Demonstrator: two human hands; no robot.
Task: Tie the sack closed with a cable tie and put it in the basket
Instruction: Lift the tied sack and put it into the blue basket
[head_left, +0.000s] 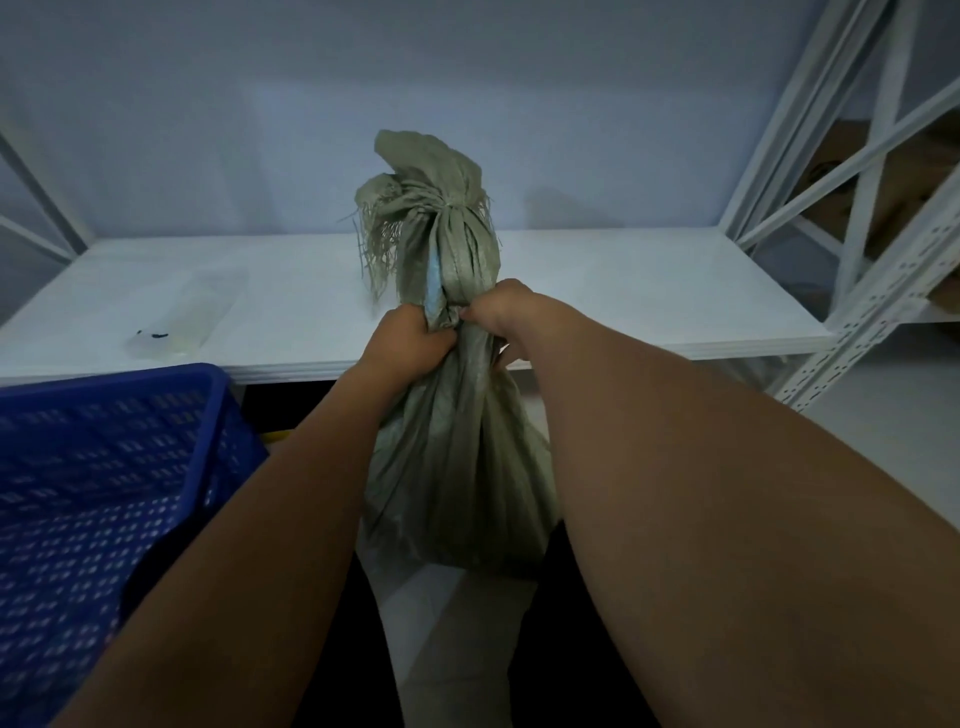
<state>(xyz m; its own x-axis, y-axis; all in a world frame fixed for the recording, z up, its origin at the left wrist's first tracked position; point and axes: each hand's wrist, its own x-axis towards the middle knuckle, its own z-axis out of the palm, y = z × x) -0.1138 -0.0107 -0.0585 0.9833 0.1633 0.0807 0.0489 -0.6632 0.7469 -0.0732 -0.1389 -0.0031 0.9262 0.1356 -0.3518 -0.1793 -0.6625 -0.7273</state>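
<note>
Gripping the sack (457, 457) by its bunched neck, left hand (410, 345) and right hand (501, 314) clench tight, with the blue basket (104, 467) at eight o'clock.

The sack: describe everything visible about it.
The sack is grey-green woven material, dull and creased, with frayed strands at its mouth. Its neck is gathered into a tight bunch, cinched high up by what looks like a thin pale tie; loose fabric flares above. It hangs upright in front of the white shelf, right of the blue basket. The left hand and right hand grip its neck. A light blue strip shows there.
</note>
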